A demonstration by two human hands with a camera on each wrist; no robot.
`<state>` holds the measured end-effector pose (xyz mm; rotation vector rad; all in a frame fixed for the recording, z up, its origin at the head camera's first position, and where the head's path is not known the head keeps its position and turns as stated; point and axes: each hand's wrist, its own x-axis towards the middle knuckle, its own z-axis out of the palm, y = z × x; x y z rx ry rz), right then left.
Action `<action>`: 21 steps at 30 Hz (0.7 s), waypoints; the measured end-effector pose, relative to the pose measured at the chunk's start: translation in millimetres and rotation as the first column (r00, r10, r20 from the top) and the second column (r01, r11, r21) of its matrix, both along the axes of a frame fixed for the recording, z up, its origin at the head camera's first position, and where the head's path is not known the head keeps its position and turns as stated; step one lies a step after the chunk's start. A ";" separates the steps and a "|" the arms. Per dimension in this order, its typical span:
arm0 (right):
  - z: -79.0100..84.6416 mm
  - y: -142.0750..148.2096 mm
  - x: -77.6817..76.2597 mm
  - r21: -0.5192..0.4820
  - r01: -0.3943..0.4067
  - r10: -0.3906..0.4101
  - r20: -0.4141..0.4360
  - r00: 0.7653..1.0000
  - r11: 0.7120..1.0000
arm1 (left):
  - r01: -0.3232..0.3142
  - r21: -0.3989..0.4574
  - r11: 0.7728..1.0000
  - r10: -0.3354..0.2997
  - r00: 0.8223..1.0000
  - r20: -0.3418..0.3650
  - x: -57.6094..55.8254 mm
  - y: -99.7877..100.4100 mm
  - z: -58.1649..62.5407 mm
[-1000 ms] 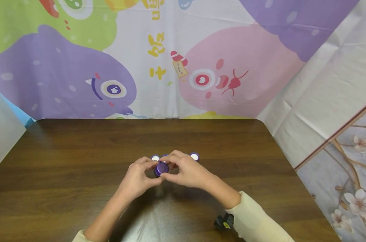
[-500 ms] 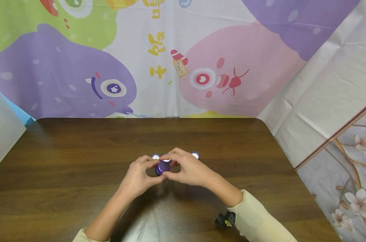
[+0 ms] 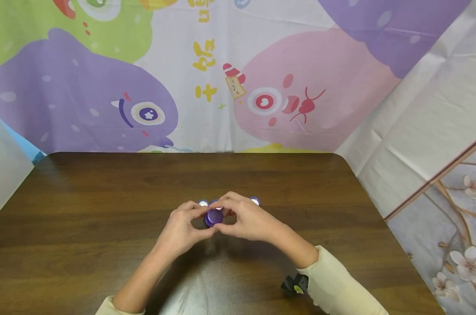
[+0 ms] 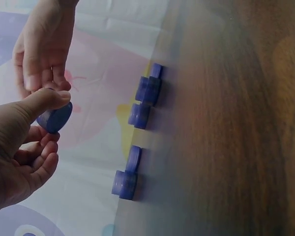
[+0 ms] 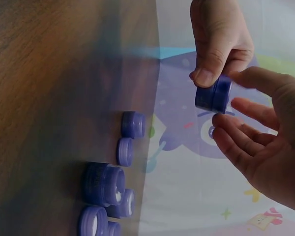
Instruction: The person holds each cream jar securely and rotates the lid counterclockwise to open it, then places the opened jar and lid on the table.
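A small purple cosmetic jar (image 3: 214, 217) is held above the table between both hands, its capped top facing the head camera. My left hand (image 3: 178, 227) grips the jar's body between thumb and fingers. From the other side, my right hand (image 3: 247, 218) pinches the jar's lid (image 5: 222, 93) at its edge. In the right wrist view, lid and body sit flush together. Beyond the hands stand other purple jars (image 5: 104, 184), at least one uncapped with white inside. Loose lids (image 5: 124, 151) lie beside them. In the head view my right hand partly covers this group.
The brown wooden table (image 3: 104, 188) has rounded far corners. Behind it hangs a cartoon-printed cloth (image 3: 206, 127). A black wrist device (image 3: 294, 284) sits by the right sleeve (image 3: 336, 280). A floral panel (image 3: 458, 236) borders the right side.
Both hands and the jar have shifted very slightly right and away from the person, while the head view tilted a little. The grip of both hands looks the same.
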<state>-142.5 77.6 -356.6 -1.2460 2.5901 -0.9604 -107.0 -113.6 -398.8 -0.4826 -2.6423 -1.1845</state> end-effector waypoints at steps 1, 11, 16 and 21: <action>0.0 0.1 0.2 -0.002 0.014 -0.014 -0.011 1.000 1.000 | -0.004 0.000 1.000 0.004 1.000 0.001 0.0 0.1 0.1; -1.2 0.6 -2.2 0.002 -0.023 0.023 0.018 1.000 1.000 | -0.006 0.007 1.000 0.006 0.999 -0.049 0.3 0.5 -0.3; -0.6 1.7 -1.2 -0.031 0.002 -0.002 0.002 1.000 1.000 | -0.016 0.012 1.000 0.017 0.999 -0.032 0.9 1.0 0.3; -0.3 2.3 -1.4 -0.024 0.038 -0.038 -0.002 0.999 0.999 | -0.015 0.011 1.000 0.015 0.999 -0.038 0.5 2.1 0.8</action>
